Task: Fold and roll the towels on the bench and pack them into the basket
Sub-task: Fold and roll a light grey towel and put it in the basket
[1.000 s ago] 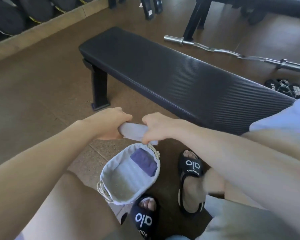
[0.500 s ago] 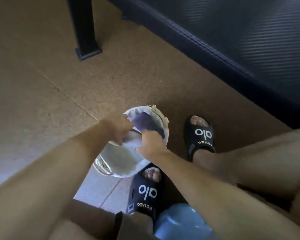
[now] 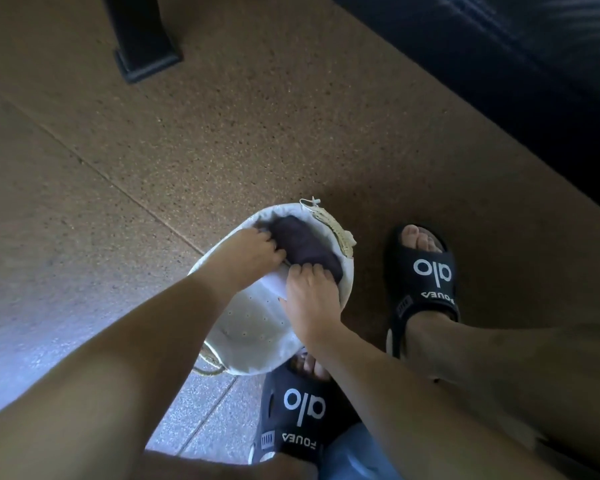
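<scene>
Under me is a speckled brown cork-like floor, cut by thin seams, and at the near left it gives way to paler grey speckled tiles washed with light. Far right, the dark padded bench runs off the corner of my view, its black metal foot planted on the floor at the far left.

My feet are in black slide sandals with white lettering, the right one just right of the basket and the left one near me, its toe touching the basket's near edge.

The round woven basket with a white cloth liner sits on the floor between my legs. A dark purple rolled towel lies against its far right wall, and a white rolled towel sits just beside it on the near left, mostly hidden under my hands.

Both my forearms reach down into the basket. My left hand comes in from the left, fingers curled down over the far end of the white towel and touching the purple one. My right hand comes in from the near right, fingers bent and gripping the near end of the white towel, knuckles against the purple roll.
</scene>
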Demonstrator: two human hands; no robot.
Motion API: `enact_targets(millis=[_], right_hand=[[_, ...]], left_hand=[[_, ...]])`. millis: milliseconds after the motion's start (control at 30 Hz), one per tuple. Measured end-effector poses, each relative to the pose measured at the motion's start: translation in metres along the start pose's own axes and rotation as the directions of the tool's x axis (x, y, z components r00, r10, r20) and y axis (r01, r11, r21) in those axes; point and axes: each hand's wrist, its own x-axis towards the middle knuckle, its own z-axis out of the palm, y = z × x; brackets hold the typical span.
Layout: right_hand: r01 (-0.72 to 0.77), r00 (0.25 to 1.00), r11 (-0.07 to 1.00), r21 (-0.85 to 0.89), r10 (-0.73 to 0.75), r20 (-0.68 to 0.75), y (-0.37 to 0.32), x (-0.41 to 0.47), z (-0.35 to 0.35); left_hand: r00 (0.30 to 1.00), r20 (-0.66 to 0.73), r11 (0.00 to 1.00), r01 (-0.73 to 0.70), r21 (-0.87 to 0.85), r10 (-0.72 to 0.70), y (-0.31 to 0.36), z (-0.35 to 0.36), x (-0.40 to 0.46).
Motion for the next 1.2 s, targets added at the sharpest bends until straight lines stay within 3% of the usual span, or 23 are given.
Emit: enact_targets(millis=[200,300,500,633,800,1000,1100,1200], right_hand=[[0.058,0.989,0.997,-0.052,-0.065,-0.132,0.006,0.028,-0.001],[0.1,0.971,0.989,-0.109,-0.121,-0.207,0.008,0.036,0.001],[0.156,0.976,0.974,-0.163,-0.178,-0.128,0.012,0.031,0.004],[0.169,0.963,0.975,-0.142,-0.194,-0.189,0.014,0.03,0.004],[0.108,0.984,0.99,-0.092,-0.12,-0.13,0.01,0.026,0.006],[0.183,0.981,0.98,-0.072,-0.187,-0.051,0.021,0.016,-0.029],[0.255,0.959,0.962,-0.095,-0.264,-0.098,0.027,0.008,-0.059],[0.298,0.94,0.946,-0.126,-0.314,-0.134,0.036,-0.002,-0.098]], left_hand=[[0.988,0.048,0.988,0.149,-0.025,-0.148,-0.01,-0.008,0.005],[0.979,-0.046,0.979,0.201,0.017,-0.2,-0.009,-0.014,0.005],[0.982,0.052,0.982,0.177,0.069,-0.181,-0.006,-0.02,0.016],[0.954,0.135,0.959,0.276,-0.059,-0.267,0.002,-0.003,0.017],[0.941,0.021,0.937,0.339,-0.087,-0.339,0.004,0.011,0.019],[0.925,0.266,0.91,0.336,-0.245,-0.27,-0.007,-0.031,-0.003],[0.899,0.327,0.821,0.41,-0.397,-0.291,-0.019,-0.059,-0.018],[0.906,0.321,0.794,0.403,-0.456,-0.276,-0.029,-0.1,-0.029]])
